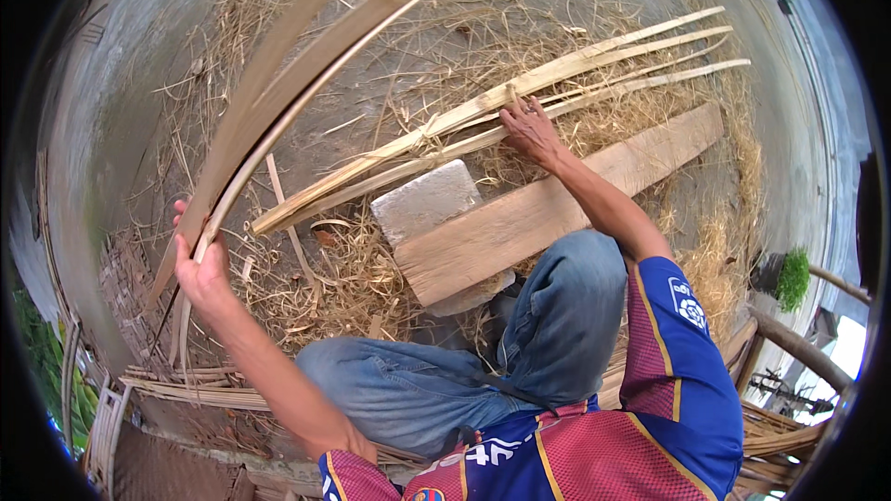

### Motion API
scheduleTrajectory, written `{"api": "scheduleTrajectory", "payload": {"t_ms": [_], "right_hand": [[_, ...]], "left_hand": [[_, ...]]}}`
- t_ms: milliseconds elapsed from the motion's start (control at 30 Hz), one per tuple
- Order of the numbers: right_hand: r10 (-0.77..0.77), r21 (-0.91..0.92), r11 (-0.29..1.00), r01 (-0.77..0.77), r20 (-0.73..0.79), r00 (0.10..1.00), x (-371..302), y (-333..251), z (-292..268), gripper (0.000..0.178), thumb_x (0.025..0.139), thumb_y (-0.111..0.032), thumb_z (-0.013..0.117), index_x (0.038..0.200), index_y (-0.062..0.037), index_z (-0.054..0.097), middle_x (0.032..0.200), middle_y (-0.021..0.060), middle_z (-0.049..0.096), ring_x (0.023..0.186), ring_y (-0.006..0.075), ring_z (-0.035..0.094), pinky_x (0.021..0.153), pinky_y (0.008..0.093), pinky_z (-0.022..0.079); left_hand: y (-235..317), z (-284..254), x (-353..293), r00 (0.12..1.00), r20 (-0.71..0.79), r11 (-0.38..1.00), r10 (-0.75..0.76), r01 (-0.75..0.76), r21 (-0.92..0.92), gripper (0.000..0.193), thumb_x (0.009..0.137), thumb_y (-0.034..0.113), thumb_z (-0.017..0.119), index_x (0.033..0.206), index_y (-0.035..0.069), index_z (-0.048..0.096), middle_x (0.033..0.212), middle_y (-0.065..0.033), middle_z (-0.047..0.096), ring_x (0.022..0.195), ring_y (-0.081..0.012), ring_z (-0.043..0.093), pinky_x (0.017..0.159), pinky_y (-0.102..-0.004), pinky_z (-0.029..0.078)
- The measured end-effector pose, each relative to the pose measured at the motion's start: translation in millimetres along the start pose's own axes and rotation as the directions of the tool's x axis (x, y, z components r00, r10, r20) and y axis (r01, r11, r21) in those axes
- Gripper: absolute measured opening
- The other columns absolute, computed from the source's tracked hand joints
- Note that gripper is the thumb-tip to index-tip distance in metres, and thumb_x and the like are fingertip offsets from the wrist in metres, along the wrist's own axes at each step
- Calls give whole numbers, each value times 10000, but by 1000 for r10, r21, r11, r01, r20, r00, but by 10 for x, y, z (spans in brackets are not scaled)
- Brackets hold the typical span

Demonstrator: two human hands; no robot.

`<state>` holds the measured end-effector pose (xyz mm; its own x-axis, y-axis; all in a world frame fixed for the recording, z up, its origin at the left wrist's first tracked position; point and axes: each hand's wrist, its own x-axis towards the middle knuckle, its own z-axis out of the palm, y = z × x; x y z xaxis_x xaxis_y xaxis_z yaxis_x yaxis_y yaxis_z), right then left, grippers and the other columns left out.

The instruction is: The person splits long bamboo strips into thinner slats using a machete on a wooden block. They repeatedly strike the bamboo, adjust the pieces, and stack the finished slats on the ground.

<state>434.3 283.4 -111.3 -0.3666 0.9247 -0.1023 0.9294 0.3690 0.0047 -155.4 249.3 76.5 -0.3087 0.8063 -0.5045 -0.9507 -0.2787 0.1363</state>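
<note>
My left hand [206, 271] is closed round the lower part of several long, split bamboo strips [269, 97]. They rise in a curve toward the top of the view, their upper ends out of sight, with short ends hanging below the hand. My right hand [532, 134] reaches across to a second, paler set of bamboo strips [418, 137] lying on the ground. Its fingers are bent over these strips by a raised joint, gripping at least one; the exact hold is partly hidden.
A wooden plank [566, 204] lies before my bent knees, near a pale rectangular block [427, 199]. Curly shavings [348, 288] cover much of the concrete floor [325, 121]. Poles [200, 394] lie behind my left side. A green plant [794, 280] stands at the right.
</note>
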Motion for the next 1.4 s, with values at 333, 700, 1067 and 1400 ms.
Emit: {"api": "scheduleTrajectory", "payload": {"t_ms": [333, 700, 1067, 1400], "right_hand": [[-196, 168, 969, 178, 96, 976, 190, 209, -508, 375, 852, -353, 743, 1143, -144, 632, 1024, 69, 672, 972, 272, 652, 890, 433, 446], [-133, -126, 976, 176, 293, 947, 622, -256, -448, 898, 739, -538, 797, 1487, -236, 403, 1531, 104, 427, 1449, 330, 363, 1182, 598, 189], [-186, 266, 959, 99, 327, 927, 624, -461, -565, 656, 721, -186, 771, 1343, -131, 568, 1257, 198, 640, 1192, 388, 583, 1012, 464, 454], [-262, 352, 904, 241, 12, 965, -16, 1902, -1558, 544, 857, -171, 696, 1349, -25, 517, 1221, 165, 585, 992, 265, 580, 809, 379, 493]], "left_hand": [[-313, 129, 75, 981, -44, 969, 191, -182, 166, 323, 1091, 231, 311, 1139, 1, 532, 1225, -194, 633, 1149, -343, 647, 992, -565, 498], [-438, 180, -49, 967, -110, 969, 229, -215, 123, 361, 1089, 232, 280, 1191, -18, 518, 1217, -221, 623, 1136, -357, 635, 1046, -577, 482], [-948, 507, -331, 904, -166, 915, 393, -403, -28, 196, 1053, 224, 467, 1044, 47, 550, 990, -122, 621, 910, -240, 655, 853, -444, 576], [-119, 1833, -366, 756, 168, 774, 633, -621, -123, 289, 1023, 242, 507, 1245, 89, 404, 1018, -95, 541, 782, -199, 577, 681, -419, 494]]}}
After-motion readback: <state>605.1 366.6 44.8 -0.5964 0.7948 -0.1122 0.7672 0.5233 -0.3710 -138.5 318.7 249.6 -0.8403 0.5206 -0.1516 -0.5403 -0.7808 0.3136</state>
